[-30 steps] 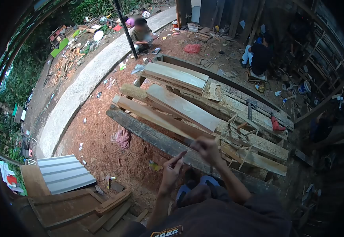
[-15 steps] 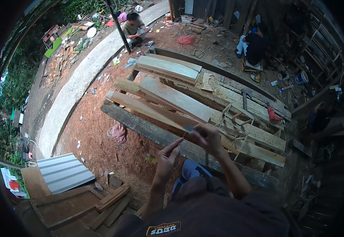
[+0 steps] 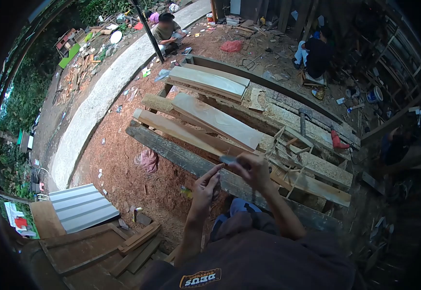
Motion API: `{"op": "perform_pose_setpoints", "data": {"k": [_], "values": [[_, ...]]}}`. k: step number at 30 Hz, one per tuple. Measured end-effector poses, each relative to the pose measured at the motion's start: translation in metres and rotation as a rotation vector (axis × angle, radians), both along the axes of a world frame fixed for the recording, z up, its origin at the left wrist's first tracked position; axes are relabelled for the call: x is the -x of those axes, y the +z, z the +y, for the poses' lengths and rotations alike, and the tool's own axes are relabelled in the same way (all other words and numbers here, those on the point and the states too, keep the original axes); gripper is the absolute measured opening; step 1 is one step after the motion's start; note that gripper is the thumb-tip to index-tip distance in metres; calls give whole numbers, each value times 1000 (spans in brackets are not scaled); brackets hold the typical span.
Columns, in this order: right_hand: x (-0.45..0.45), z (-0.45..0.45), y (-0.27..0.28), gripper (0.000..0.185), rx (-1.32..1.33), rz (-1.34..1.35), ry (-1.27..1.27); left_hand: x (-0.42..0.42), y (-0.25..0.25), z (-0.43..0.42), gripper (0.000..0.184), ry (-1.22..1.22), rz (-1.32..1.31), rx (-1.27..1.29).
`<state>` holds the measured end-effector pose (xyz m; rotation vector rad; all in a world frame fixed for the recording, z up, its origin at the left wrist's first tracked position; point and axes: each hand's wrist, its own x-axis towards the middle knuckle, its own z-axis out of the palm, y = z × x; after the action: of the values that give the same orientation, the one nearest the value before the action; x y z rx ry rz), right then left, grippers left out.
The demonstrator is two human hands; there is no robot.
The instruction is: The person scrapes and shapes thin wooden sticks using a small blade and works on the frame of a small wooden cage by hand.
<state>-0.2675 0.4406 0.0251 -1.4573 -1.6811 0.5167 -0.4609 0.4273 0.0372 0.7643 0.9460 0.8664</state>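
My left hand (image 3: 206, 189) is pinched in front of my body, its index finger pointing up toward the blade; what it holds is too small to make out. Close to its right, my right hand (image 3: 253, 170) is closed round a tool with a short grey blade (image 3: 228, 159), its handle hidden in the fingers. The blade reaches over the left fingertips. Beneath both hands runs a weathered plank (image 3: 181, 162) of the bench. A pale long board (image 3: 171, 129) lies just beyond it, and a frame of thin wooden sticks (image 3: 290, 150) is right of my right hand.
A hammer (image 3: 303, 123) and a red power tool (image 3: 337, 140) rest on the bench's right side. Wide boards (image 3: 215, 121) lie further left. One person (image 3: 167, 34) crouches beyond the bench; another person (image 3: 314, 58) sits at the back right. Corrugated sheet (image 3: 82, 208) stands lower left.
Both hands stay close together over the plank. The right hand and blade have shifted slightly, with the blade now over the left fingertips. The whole view has tilted a little.
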Motion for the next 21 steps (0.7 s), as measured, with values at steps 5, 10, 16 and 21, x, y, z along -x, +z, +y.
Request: {"op": "perform_pose_setpoints", "data": {"k": [5, 10, 16, 21], "values": [[-24, 20, -31, 36, -54, 225, -29, -13, 2, -4, 36, 13, 39, -60], [-57, 26, 6, 28, -37, 89, 17, -32, 2, -4, 34, 117, 110, -118], [-75, 28, -33, 33, 71, 191, 51, -64, -12, -7, 33, 68, 156, -172], [-117, 26, -26, 35, 86, 211, -107, -78, -21, -14, 32, 110, 116, -132]]}}
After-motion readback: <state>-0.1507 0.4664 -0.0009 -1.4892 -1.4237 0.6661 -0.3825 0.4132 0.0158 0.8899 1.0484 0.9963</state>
